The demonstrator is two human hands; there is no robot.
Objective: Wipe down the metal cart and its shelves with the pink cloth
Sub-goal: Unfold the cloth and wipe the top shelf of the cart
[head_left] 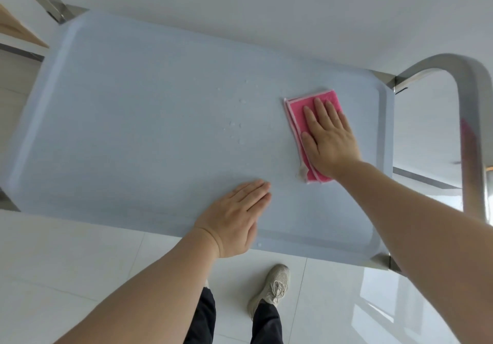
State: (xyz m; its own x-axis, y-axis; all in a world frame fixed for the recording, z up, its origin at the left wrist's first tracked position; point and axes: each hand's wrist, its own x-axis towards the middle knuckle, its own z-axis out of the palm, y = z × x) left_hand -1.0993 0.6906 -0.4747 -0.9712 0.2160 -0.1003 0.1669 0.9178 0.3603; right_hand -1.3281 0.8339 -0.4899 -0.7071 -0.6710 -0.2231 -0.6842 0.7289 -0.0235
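Both flat hands, right hand (329,140) half-hiding pink cloth (314,119).

Right hand (330,140) presses pink cloth (296,108) flat on cart shelf (133,119); left hand (234,218) rests flat.

Both hands flat, palms down, arms reaching forward.

The right hand (329,140) lies at the far right with its fingers straight and close together, pressing down on a folded pink cloth (309,108); its bare forearm stretches in from the lower right edge. The left hand (234,218) rests nearer the body, fingers straight and together, pointing up and to the right, palm flat on the cart top (133,116). Its bare forearm comes up from the lower left.
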